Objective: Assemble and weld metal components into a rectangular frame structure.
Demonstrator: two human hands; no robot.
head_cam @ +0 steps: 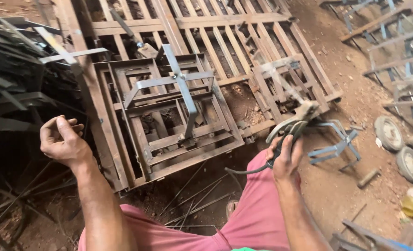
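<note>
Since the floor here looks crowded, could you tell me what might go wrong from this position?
The right hand grips a welding electrode holder whose cable loops by the leg, so it might snag. The tip sits close to the stacked metal frames; an accidental touch could arc. Thin rods lie loose underfoot, a likely trip hazard. The left hand is bare, curled near sharp strip ends.

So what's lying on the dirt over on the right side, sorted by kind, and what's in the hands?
Small wheels: 2
Yellow bottle: 1
Blue-grey metal bracket: 1
Short metal rod piece: 1
Welding electrode holder, held in the right hand: 1
Left hand: holds nothing, fingers curled
Total: 6 things
</note>
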